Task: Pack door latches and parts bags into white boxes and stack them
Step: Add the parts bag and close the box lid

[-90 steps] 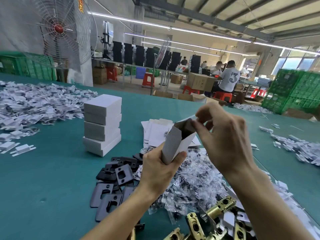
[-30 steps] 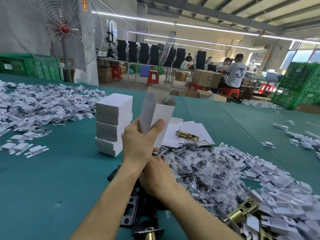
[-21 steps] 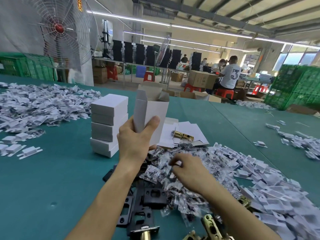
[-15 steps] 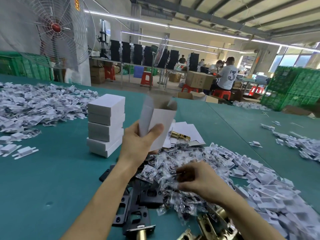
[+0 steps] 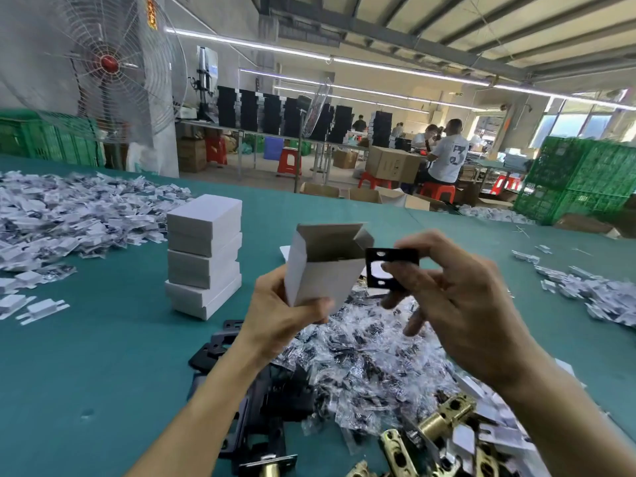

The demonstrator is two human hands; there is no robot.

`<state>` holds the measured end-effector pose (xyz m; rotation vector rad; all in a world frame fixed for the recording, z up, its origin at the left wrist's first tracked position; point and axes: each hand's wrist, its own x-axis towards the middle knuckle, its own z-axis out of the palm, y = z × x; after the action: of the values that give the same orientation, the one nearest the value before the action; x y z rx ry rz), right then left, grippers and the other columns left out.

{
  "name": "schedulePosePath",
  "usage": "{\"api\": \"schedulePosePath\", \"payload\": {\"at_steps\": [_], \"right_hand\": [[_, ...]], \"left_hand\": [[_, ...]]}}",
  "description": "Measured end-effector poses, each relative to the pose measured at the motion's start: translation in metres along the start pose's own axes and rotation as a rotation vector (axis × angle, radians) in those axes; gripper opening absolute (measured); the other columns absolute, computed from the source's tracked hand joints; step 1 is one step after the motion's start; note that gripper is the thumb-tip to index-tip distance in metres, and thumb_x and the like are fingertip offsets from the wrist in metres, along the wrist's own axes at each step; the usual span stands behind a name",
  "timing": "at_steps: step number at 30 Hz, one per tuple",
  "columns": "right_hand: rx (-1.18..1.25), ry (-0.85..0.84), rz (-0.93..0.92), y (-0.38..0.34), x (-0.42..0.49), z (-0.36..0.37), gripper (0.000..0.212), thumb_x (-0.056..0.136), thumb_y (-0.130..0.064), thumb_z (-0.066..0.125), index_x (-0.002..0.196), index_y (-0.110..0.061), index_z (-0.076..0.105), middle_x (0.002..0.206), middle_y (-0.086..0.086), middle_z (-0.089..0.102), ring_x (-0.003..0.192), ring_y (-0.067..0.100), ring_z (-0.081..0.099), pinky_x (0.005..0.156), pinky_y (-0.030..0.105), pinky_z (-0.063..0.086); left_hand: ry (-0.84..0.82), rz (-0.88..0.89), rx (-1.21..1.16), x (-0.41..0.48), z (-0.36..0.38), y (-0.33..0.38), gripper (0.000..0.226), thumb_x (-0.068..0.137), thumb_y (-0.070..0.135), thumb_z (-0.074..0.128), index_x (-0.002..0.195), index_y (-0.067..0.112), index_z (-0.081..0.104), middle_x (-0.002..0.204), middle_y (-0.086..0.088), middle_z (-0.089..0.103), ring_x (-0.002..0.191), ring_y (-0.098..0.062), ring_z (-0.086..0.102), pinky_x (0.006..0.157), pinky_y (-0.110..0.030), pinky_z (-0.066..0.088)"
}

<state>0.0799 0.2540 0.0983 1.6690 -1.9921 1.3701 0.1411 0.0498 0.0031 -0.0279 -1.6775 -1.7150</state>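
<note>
From the head camera, my left hand [image 5: 285,315] is wrapped around the lower half of an open white box [image 5: 323,266], thumb across its front. The box is raised above the table [image 5: 86,356] with its mouth tipped toward my right. My right hand [image 5: 457,304] pinches a black plate [image 5: 389,270] by its edge just beside that mouth, and my other fingers on that hand hang loosely spread. I cannot tell what already lies inside the box; its inside is in shadow.

Below my hands lie the parts bags [image 5: 361,356], with the brass latches [image 5: 444,418] nearer me and more black plates [image 5: 220,342] to my left. The stack of closed boxes [image 5: 204,253] stands apart to the left.

I think the plate's corner could catch on the raised side flap and bend it, since I am coming in from the side. My pinch is shallow, so the plate might twist loose and drop into the bags. If I squeeze the thin card too hard, the mouth may narrow.

The box faces are blank. Red characters on a sign [image 5: 151,12] by the fan [image 5: 110,63] are too blurred to read. A seated person's white shirt [image 5: 451,156] bears what looks like a 3.
</note>
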Motion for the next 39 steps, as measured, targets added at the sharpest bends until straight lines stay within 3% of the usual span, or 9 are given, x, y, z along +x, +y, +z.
{"api": "schedulePosePath", "payload": {"at_steps": [3,6,10,17,21,27,33,37,39], "right_hand": [[-0.304,0.013,-0.124,-0.017,0.011,0.003,0.025,0.097,-0.03,0.054,0.118,-0.03,0.066,0.101,-0.005,0.055,0.082,0.011,0.06,0.061,0.033,0.055],[-0.506,-0.012,-0.13,-0.024,0.02,0.007,0.035,0.098,-0.016,0.059,0.131,-0.027,0.064,0.106,0.002,0.056,0.086,0.025,0.061,0.067,0.045,0.054],[-0.637,-0.059,-0.147,-0.024,0.028,0.009,0.032,0.092,-0.011,0.065,0.121,-0.025,0.065,0.101,0.003,0.068,0.082,0.035,0.066,0.064,0.047,0.054],[-0.474,0.034,-0.145,-0.02,0.036,0.01,0.014,0.087,-0.023,0.063,0.095,-0.02,0.074,0.084,-0.003,0.073,0.076,0.025,0.066,0.063,0.043,0.053],[-0.45,-0.003,-0.132,-0.012,0.038,0.01,0.008,0.088,-0.015,0.072,0.095,-0.018,0.075,0.089,-0.003,0.071,0.084,0.024,0.062,0.066,0.046,0.053],[-0.527,-0.031,-0.067,-0.013,0.04,0.011,0.013,0.09,-0.021,0.071,0.102,-0.021,0.077,0.095,-0.003,0.068,0.089,0.023,0.06,0.066,0.044,0.052],[-0.623,-0.219,0.149,-0.005,0.052,0.01,0.024,0.096,-0.02,0.057,0.111,-0.031,0.073,0.104,-0.003,0.072,0.095,0.025,0.064,0.079,0.043,0.054],[-0.382,0.117,0.132,0.009,0.035,0.007,0.018,0.093,-0.017,0.062,0.098,-0.027,0.076,0.086,-0.022,0.07,0.075,0.001,0.064,0.07,0.037,0.054],[-0.435,0.081,0.242,0.025,0.024,0.008,0.018,0.093,-0.018,0.06,0.099,-0.027,0.075,0.087,-0.016,0.071,0.075,0.007,0.064,0.071,0.04,0.056]], "left_hand": [[0.017,0.025,0.01,-0.001,0.007,0.0,0.032,0.055,0.03,0.088,0.085,0.021,0.08,0.087,-0.011,0.073,0.076,-0.027,0.066,0.064,-0.055,0.058],[0.003,-0.01,0.003,-0.002,0.01,-0.002,0.028,0.059,0.025,0.089,0.083,0.016,0.079,0.084,-0.013,0.073,0.072,-0.033,0.068,0.065,-0.057,0.059],[-0.005,0.001,0.069,-0.003,0.012,-0.004,0.034,0.067,0.03,0.085,0.09,0.008,0.073,0.087,-0.019,0.069,0.082,-0.05,0.064,0.068,-0.063,0.057],[0.004,0.035,0.163,-0.003,0.012,-0.007,0.039,0.066,0.042,0.081,0.086,0.009,0.072,0.086,-0.024,0.067,0.081,-0.05,0.062,0.064,-0.068,0.054],[-0.011,0.031,0.16,-0.002,0.013,-0.006,0.048,0.065,0.041,0.08,0.088,0.0,0.071,0.085,-0.024,0.066,0.079,-0.05,0.063,0.062,-0.067,0.054],[-0.046,-0.03,0.1,-0.003,0.015,-0.001,0.039,0.064,0.039,0.082,0.088,0.009,0.073,0.083,-0.005,0.071,0.077,-0.041,0.067,0.063,-0.059,0.059],[-0.065,-0.123,0.131,-0.004,0.014,-0.004,0.033,0.068,0.032,0.085,0.091,0.012,0.073,0.084,-0.007,0.069,0.077,-0.035,0.069,0.061,-0.047,0.063],[0.061,-0.186,0.116,0.001,0.011,-0.004,0.025,0.077,0.021,0.087,0.097,0.016,0.071,0.097,-0.011,0.072,0.079,-0.025,0.074,0.057,-0.036,0.061],[0.171,-0.198,0.103,0.004,0.008,-0.002,0.027,0.078,0.018,0.086,0.097,0.025,0.069,0.097,-0.003,0.071,0.078,-0.018,0.074,0.055,-0.034,0.06]]}}
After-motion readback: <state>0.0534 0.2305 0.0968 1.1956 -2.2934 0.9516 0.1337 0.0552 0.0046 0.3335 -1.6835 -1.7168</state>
